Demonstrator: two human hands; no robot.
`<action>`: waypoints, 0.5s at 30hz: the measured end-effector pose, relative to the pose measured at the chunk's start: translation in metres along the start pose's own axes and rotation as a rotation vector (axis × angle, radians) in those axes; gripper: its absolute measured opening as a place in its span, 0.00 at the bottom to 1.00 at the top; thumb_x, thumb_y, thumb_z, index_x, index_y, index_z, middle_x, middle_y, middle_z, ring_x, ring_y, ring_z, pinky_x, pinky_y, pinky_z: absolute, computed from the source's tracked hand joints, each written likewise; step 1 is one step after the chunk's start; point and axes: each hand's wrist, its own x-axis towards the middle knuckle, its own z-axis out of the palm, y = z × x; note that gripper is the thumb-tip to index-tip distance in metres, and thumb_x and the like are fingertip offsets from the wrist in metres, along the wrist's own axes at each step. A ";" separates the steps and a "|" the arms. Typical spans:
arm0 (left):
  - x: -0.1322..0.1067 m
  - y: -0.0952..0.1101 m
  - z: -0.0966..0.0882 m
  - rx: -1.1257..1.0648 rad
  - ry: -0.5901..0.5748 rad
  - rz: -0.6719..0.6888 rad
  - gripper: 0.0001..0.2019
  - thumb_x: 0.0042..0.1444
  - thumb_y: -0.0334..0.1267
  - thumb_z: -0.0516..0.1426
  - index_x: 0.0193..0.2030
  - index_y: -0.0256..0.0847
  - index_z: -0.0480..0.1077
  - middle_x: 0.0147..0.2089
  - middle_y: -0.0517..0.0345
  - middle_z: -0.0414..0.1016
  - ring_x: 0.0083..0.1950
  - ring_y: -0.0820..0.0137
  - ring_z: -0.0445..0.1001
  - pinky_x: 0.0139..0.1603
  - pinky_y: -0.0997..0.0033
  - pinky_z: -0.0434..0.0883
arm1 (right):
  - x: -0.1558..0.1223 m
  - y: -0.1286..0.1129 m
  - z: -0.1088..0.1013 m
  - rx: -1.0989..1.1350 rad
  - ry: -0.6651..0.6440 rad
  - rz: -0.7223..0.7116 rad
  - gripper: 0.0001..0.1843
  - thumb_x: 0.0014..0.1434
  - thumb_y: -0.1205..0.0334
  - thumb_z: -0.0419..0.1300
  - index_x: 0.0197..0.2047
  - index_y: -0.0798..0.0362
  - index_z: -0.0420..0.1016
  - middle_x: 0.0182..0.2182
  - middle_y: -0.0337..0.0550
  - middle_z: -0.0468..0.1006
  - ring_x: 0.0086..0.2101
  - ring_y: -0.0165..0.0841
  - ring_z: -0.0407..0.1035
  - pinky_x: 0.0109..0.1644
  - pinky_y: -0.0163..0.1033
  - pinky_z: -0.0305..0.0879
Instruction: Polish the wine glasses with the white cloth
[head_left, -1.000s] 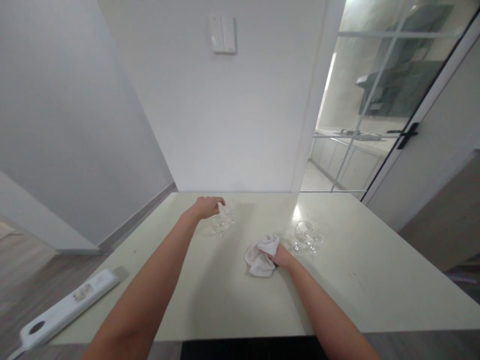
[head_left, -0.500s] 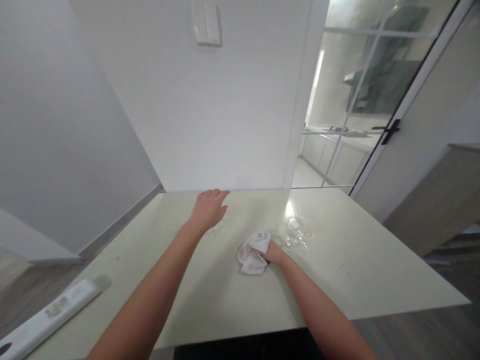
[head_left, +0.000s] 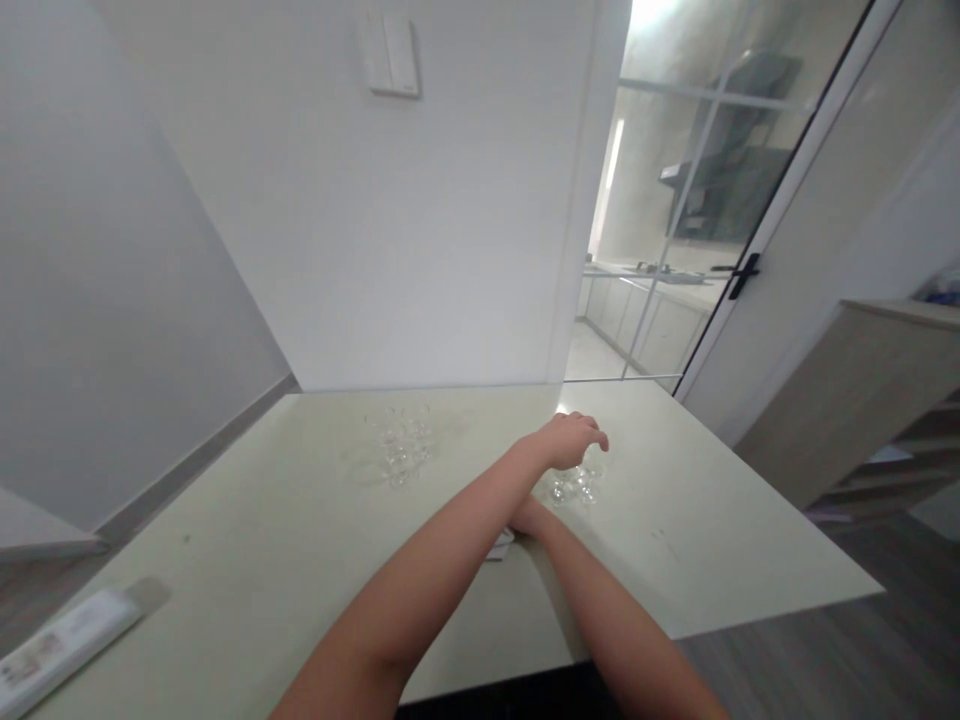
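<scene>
My left hand (head_left: 574, 440) reaches across my right forearm and hovers just above two clear stemmed glasses (head_left: 571, 487) at the right middle of the table; its fingers are loosely spread and hold nothing. My right hand (head_left: 529, 515) lies mostly hidden under my left forearm, resting on a crumpled white cloth (head_left: 500, 545), of which only a corner shows. A second group of clear glasses (head_left: 401, 447) stands farther left, near the wall.
The pale table (head_left: 300, 540) abuts a white wall bearing a light switch (head_left: 390, 55). A long white flat object (head_left: 64, 640) lies at the table's left front corner. A glass door (head_left: 705, 230) and a wooden cabinet (head_left: 840, 400) are on the right.
My left hand has left the left group of glasses and swung right, crossing over my right arm to the right-hand glasses. The camera has turned right. My right hand stays on the cloth.
</scene>
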 end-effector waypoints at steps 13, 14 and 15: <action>0.009 -0.014 0.009 0.101 -0.039 -0.011 0.08 0.55 0.33 0.57 0.40 0.46 0.76 0.46 0.50 0.76 0.52 0.58 0.71 0.57 0.49 0.61 | 0.007 -0.024 -0.006 0.032 -0.136 -0.009 0.16 0.56 0.67 0.57 0.48 0.50 0.76 0.50 0.45 0.78 0.57 0.46 0.66 0.64 0.52 0.58; 0.010 -0.014 0.011 0.107 -0.022 0.000 0.07 0.55 0.33 0.58 0.38 0.45 0.76 0.45 0.51 0.77 0.51 0.59 0.71 0.59 0.47 0.58 | 0.008 -0.025 -0.007 0.023 -0.148 -0.012 0.16 0.57 0.67 0.57 0.47 0.48 0.76 0.49 0.44 0.79 0.56 0.45 0.66 0.64 0.52 0.58; 0.010 -0.015 0.012 0.110 -0.011 0.009 0.06 0.55 0.32 0.58 0.37 0.45 0.76 0.43 0.52 0.77 0.50 0.60 0.72 0.61 0.46 0.55 | 0.008 -0.025 -0.007 0.012 -0.160 -0.016 0.16 0.57 0.68 0.57 0.47 0.48 0.76 0.49 0.44 0.79 0.56 0.45 0.66 0.64 0.51 0.58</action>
